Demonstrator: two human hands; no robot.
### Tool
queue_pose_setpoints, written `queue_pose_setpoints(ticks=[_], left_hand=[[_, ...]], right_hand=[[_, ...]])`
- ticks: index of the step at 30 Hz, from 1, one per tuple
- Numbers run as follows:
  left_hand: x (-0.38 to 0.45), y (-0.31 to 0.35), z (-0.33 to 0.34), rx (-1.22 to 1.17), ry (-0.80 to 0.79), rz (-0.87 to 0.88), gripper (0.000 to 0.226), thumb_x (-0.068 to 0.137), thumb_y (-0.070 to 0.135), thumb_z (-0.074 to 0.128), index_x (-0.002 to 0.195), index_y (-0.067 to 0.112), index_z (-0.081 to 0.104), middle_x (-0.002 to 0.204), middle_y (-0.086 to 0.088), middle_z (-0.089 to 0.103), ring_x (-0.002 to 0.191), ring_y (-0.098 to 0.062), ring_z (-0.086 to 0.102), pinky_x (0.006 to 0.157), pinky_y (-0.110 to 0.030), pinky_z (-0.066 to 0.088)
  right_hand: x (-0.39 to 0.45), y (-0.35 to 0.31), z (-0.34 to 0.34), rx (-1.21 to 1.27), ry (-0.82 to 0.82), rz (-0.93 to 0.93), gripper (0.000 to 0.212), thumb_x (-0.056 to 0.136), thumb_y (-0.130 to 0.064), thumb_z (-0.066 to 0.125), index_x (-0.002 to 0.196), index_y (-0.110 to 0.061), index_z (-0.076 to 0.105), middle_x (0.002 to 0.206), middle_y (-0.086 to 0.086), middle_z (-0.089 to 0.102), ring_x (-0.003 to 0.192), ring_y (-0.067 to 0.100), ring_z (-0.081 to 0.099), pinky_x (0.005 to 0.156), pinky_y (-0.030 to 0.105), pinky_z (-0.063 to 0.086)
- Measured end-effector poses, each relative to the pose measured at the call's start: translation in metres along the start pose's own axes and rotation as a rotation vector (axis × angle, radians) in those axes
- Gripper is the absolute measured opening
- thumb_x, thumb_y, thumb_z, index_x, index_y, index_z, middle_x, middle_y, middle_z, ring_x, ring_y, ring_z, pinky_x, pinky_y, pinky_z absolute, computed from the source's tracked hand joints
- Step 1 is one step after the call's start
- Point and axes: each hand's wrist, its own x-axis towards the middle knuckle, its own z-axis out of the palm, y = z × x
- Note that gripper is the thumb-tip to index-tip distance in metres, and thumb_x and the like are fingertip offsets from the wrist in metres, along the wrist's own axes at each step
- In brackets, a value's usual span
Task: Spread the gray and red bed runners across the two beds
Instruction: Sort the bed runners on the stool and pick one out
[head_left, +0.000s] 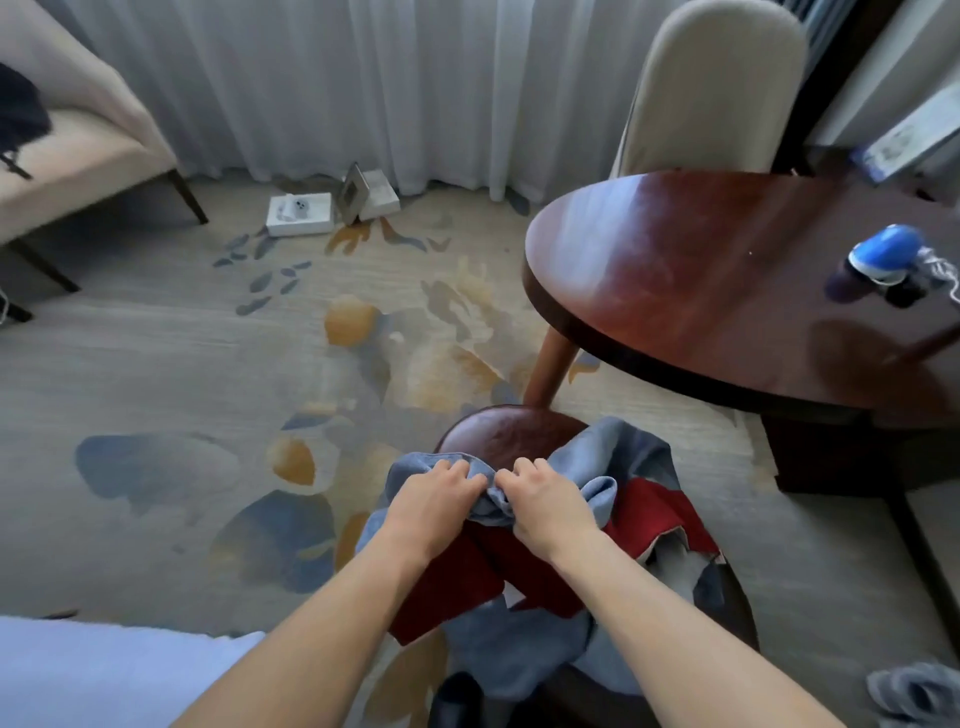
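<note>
A crumpled gray and red bed runner (613, 462) lies heaped on a dark wooden chair (511, 431) just below me. Its red part (657, 514) shows under and to the right of my hands. My left hand (434, 506) and my right hand (545, 506) sit side by side on top of the heap, each with fingers curled round a bunched fold of the gray fabric. A white bed corner (104, 675) shows at the bottom left.
A round dark wooden table (727, 291) stands to the right, carrying a blue object (885, 254). Behind it is a beige chair (722, 88). A beige armchair (78, 150) is at the left. White boxes (301, 213) lie by the curtain. Patterned carpet covers the floor.
</note>
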Motion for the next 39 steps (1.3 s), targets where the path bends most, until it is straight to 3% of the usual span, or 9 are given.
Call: queue_pose_setpoints(ticks=[8,11,15,18,24,26,28,32,39], left_hand=[[-0.070,-0.041,-0.041,-0.016,0.159,-0.233,0.034,0.093,0.012,0.047,0.124,0.024,0.047,0.121,-0.001,0.051,0.115,-0.020,0.051,0.065,-0.034,0.049],[-0.110,-0.057,-0.043,-0.093,0.201,-0.374,0.039,0.086,0.010,0.055,0.123,0.024,0.046,0.119,0.000,0.051,0.115,-0.022,0.051,0.070,-0.037,0.053],[-0.149,-0.069,-0.037,-0.430,0.233,-0.498,0.070,0.079,0.025,0.070,0.139,0.031,0.034,0.126,0.000,0.048,0.120,-0.023,0.051,0.094,-0.041,0.049],[-0.158,-0.063,-0.037,-0.684,0.317,-0.582,0.089,0.070,0.038,0.078,0.144,0.043,0.028,0.126,-0.002,0.049,0.118,-0.024,0.053,0.097,-0.034,0.047],[-0.142,-0.047,-0.029,-0.542,0.417,-0.594,0.026,0.088,0.034,0.063,0.112,0.030,0.055,0.106,0.000,0.057,0.098,-0.028,0.062,0.075,-0.034,0.045],[-0.135,-0.048,-0.030,-0.485,0.418,-0.551,0.019,0.087,0.026,0.061,0.105,0.027,0.057,0.101,0.000,0.056,0.094,-0.029,0.061,0.071,-0.034,0.041],[-0.131,-0.052,-0.034,-0.472,0.416,-0.494,0.020,0.084,0.020,0.063,0.103,0.025,0.059,0.101,-0.001,0.055,0.092,-0.029,0.060,0.072,-0.036,0.043],[-0.135,-0.068,-0.044,-0.480,0.460,-0.401,0.025,0.079,0.007,0.063,0.102,0.017,0.062,0.099,-0.001,0.055,0.089,-0.029,0.060,0.075,-0.039,0.049],[-0.149,-0.092,-0.054,-0.357,0.515,-0.289,0.030,0.074,0.005,0.058,0.102,0.010,0.066,0.100,-0.005,0.059,0.087,-0.028,0.060,0.070,-0.039,0.051]], right_hand=[[0.020,-0.068,-0.039,-0.025,0.063,-0.191,0.028,0.085,-0.008,0.055,0.112,-0.016,0.054,0.112,0.007,0.055,0.107,0.027,0.051,0.074,0.037,0.047],[0.024,-0.104,-0.047,-0.028,0.093,-0.299,0.026,0.084,-0.010,0.056,0.110,-0.017,0.055,0.108,0.006,0.057,0.104,0.027,0.051,0.072,0.034,0.041],[0.022,-0.146,-0.056,0.026,0.137,-0.433,0.027,0.081,-0.009,0.056,0.107,-0.015,0.055,0.104,0.007,0.059,0.098,0.028,0.053,0.072,0.031,0.037],[0.017,-0.163,-0.062,0.118,0.150,-0.459,0.030,0.075,-0.005,0.058,0.101,-0.017,0.049,0.099,0.005,0.060,0.092,0.028,0.053,0.067,0.030,0.034],[0.011,-0.141,-0.061,0.194,0.116,-0.424,0.032,0.076,-0.003,0.054,0.103,-0.014,0.043,0.098,0.006,0.060,0.092,0.031,0.055,0.068,0.034,0.038],[0.007,-0.124,-0.053,0.224,0.107,-0.378,0.040,0.078,-0.012,0.062,0.115,-0.016,0.045,0.106,0.004,0.062,0.099,0.029,0.059,0.073,0.035,0.044],[0.006,-0.101,-0.040,0.254,0.071,-0.315,0.063,0.077,-0.031,0.071,0.131,-0.019,0.041,0.119,0.002,0.059,0.110,0.024,0.057,0.084,0.037,0.049],[0.005,-0.053,-0.005,0.180,-0.155,-0.184,0.111,0.065,-0.043,0.077,0.154,-0.025,0.013,0.148,0.000,0.036,0.134,0.023,0.040,0.102,0.038,0.045],[0.020,-0.027,0.054,0.125,-0.226,-0.093,0.129,0.062,-0.049,0.079,0.156,-0.026,-0.005,0.153,0.004,0.027,0.137,0.027,0.036,0.100,0.041,0.047]])
